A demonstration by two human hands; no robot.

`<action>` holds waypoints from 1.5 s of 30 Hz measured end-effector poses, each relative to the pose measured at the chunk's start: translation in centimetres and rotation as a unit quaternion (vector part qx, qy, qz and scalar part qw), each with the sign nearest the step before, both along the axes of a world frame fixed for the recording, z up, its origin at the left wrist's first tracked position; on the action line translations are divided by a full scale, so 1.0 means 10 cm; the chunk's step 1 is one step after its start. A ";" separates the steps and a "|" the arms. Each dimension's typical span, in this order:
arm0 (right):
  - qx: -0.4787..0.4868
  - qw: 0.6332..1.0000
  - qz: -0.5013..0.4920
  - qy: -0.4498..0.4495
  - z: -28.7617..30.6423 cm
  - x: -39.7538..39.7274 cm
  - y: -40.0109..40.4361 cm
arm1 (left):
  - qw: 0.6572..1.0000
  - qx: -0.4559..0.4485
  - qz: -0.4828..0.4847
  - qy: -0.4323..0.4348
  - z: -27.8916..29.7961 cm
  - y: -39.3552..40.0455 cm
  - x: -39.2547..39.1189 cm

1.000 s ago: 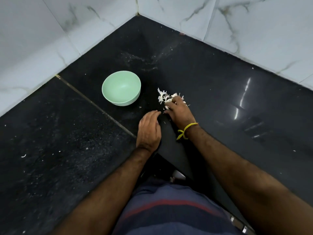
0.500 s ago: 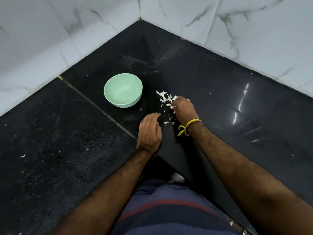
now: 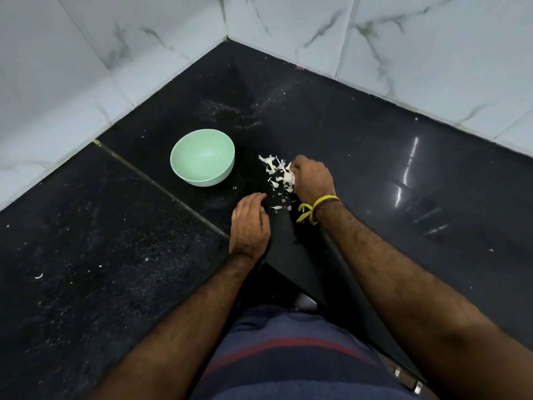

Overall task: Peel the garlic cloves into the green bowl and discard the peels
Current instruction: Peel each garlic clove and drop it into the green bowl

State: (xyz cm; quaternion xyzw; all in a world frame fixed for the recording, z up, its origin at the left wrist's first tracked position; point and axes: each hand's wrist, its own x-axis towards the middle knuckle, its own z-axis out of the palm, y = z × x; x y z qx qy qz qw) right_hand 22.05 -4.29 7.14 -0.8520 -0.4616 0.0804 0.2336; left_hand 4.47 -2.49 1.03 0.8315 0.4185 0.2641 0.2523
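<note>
The green bowl point(image 3: 202, 157) stands on the black counter, and no cloves show inside it. To its right lies a small pile of white garlic peels point(image 3: 278, 173), with a few loose flakes nearer me. My right hand point(image 3: 313, 180) sits at the pile's right side, its curled fingers closed round some of the peels. A yellow thread circles that wrist. My left hand point(image 3: 250, 223) rests palm down near the counter's front corner, fingers loosely bent and holding nothing, just short of the loose flakes.
The black stone counter point(image 3: 375, 145) fills a corner between white marble-tiled walls point(image 3: 432, 47). A seam runs diagonally left of the bowl. Its front edge drops away just behind my left hand. Small white specks dot the left slab point(image 3: 86, 241).
My right hand has dragged some peels toward me and now sits to the right of the pile, which lies more exposed. My left hand has barely moved.
</note>
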 end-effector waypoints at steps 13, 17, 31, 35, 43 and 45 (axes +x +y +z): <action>0.115 0.955 -0.121 0.245 -0.06 0.00 -0.02 | 1.000 0.006 -0.001 0.002 -0.03 0.03 0.03; 0.138 0.931 -0.128 0.313 -0.08 -0.07 -0.18 | 1.000 0.017 -0.006 0.007 -0.03 0.03 0.03; 0.127 0.763 -0.126 0.621 -0.01 -0.30 -0.65 | 0.999 0.033 -0.005 -0.024 -0.05 -0.06 -0.10; 0.096 0.784 -0.117 0.602 -0.07 -0.37 -0.75 | 0.999 0.023 -0.011 -0.026 -0.10 -0.19 -0.25; -0.014 0.894 -0.079 0.440 -0.18 -0.48 -0.72 | 1.000 -0.006 0.002 -0.018 -0.08 -0.17 -0.28; -0.039 0.902 -0.093 0.420 -0.20 -0.49 -0.69 | 1.000 -0.006 -0.006 -0.006 -0.04 -0.19 -0.27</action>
